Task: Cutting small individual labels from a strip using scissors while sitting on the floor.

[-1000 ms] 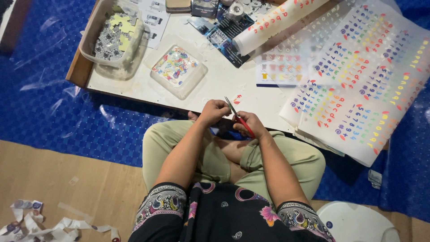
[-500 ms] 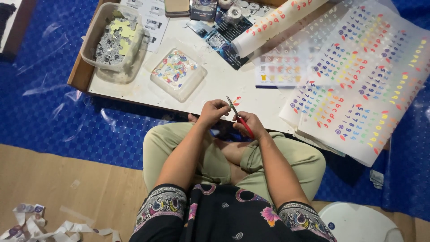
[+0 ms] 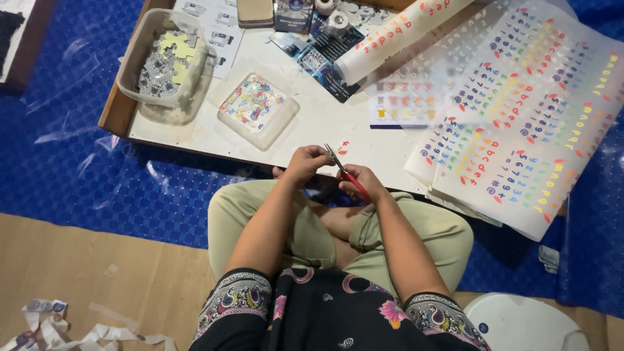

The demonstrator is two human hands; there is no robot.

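I sit cross-legged at a low white board on the floor. My right hand grips red-handled scissors, blades pointing up and to the left. My left hand is closed just left of the blades, pinching something too small to make out. Both hands hover over my lap at the board's near edge. A tiny red cut piece lies on the board just above the scissors.
Large sheets of coloured stickers cover the right side, with a rolled sheet above. Two clear plastic tubs of cut pieces stand left. Paper scraps lie on the wooden floor; a white round lid sits bottom right.
The view has shifted slightly. Both hands stay together at the board's edge with the scissors; no clear change in grip.
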